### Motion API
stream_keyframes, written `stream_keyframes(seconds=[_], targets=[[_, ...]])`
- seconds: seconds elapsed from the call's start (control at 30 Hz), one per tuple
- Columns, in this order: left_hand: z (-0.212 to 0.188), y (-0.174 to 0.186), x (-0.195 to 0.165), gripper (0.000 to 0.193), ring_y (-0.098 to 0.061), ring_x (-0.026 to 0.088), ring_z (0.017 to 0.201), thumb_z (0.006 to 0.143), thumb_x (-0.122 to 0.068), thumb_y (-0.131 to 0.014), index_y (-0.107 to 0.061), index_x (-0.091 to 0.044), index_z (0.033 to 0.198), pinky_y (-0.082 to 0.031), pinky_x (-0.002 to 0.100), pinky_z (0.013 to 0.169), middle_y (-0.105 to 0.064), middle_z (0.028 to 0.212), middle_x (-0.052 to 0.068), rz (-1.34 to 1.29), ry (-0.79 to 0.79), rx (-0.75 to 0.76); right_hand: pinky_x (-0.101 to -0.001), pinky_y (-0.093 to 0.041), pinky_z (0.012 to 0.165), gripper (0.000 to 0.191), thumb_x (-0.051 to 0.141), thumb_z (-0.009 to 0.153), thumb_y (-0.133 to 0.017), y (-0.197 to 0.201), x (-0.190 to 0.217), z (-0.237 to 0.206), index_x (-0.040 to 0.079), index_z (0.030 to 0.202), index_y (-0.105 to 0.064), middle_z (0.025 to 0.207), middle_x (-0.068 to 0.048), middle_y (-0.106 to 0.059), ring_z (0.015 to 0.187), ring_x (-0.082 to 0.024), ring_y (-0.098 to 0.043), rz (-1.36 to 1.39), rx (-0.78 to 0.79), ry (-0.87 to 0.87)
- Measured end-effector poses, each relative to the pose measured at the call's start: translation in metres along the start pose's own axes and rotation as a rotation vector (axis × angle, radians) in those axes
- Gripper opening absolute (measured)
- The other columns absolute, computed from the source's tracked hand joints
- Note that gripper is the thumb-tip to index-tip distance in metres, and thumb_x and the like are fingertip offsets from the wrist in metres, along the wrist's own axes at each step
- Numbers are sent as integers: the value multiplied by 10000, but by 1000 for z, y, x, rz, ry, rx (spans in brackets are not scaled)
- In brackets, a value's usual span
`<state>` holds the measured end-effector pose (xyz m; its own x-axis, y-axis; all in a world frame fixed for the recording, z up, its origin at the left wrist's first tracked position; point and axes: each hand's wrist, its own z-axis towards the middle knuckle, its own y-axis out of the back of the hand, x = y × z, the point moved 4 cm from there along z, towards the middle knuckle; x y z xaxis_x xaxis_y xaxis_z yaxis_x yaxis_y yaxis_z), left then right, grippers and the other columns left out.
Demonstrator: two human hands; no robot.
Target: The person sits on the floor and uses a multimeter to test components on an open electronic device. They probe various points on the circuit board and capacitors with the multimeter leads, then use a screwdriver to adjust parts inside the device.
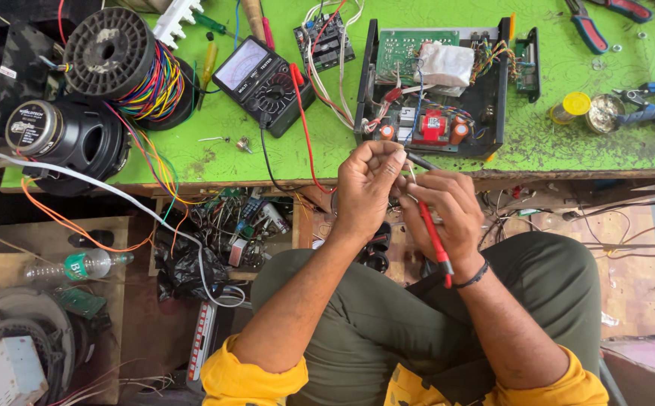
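Observation:
My left hand (367, 188) is closed, pinching a small part or wire end between thumb and fingers just in front of the green bench edge. My right hand (447, 210) grips a red test probe (434, 239) like a pen, its dark tip (417, 160) pointing up toward the left fingertips. The two hands touch. Right behind them sits an open black electronics chassis (432, 86) with a green circuit board, red transformer and capacitors. A black analog multimeter (261, 75) lies to the left, its red lead running down toward my hands.
A spool of multicoloured wire (121, 64) and a black speaker (68, 135) stand at the left. Pliers with blue handles (654, 105), a solder-paste tin (605, 113) and a yellow cap lie right. An open drawer of parts (229, 225) and a plastic bottle (79, 265) sit below the bench.

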<state>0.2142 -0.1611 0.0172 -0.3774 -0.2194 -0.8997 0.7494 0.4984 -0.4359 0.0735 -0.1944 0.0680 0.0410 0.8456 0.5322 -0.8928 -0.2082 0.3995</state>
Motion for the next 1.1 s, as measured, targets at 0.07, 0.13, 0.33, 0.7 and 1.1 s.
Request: stream_keyframes(seconds=[0.07,0.13,0.33,0.7,1.1], targets=[[0,0,-5,145,-625,38,740,1023,-118,-677,-656,-20,1127,-501,191,621,-724,914,25,91,-40,16,-422,-534,996,304,-23,821,-851,7,-3,0,22,1065,-674,1110,-128,-715,1106,-340,-680,-51,-77,18],[-1,0,-9,140,-623,31,743,1028,-127,-667,-657,-30,1128,-504,188,632,-729,913,16,124,-30,59,-436,-534,1037,332,-30,830,-846,10,-10,0,12,1106,-667,1160,-147,-712,1167,-362,-670,-49,-70,-3],[-4,-6,-18,112,-629,23,779,1059,-123,-654,-655,-27,1116,-512,197,667,-699,900,-19,74,22,208,-341,-585,986,334,-48,894,-789,-1,-39,-11,3,1198,-661,1309,-194,-690,1174,-294,-711,352,32,-243],[-4,-11,7,101,-615,19,791,1055,-87,-645,-637,-8,1118,-509,186,691,-668,898,-19,-72,-10,167,-298,-552,844,244,-85,940,-735,1,-14,-14,52,1140,-763,1125,-95,-693,981,-212,-683,131,-50,-232],[-13,-11,13,98,-527,10,752,1066,-77,-634,-603,-24,1142,-445,172,662,-654,938,6,-155,-226,-160,-319,-478,834,93,-18,1028,-599,-38,5,-30,-12,1120,-589,977,-96,-574,890,-195,-574,180,-75,-500]])
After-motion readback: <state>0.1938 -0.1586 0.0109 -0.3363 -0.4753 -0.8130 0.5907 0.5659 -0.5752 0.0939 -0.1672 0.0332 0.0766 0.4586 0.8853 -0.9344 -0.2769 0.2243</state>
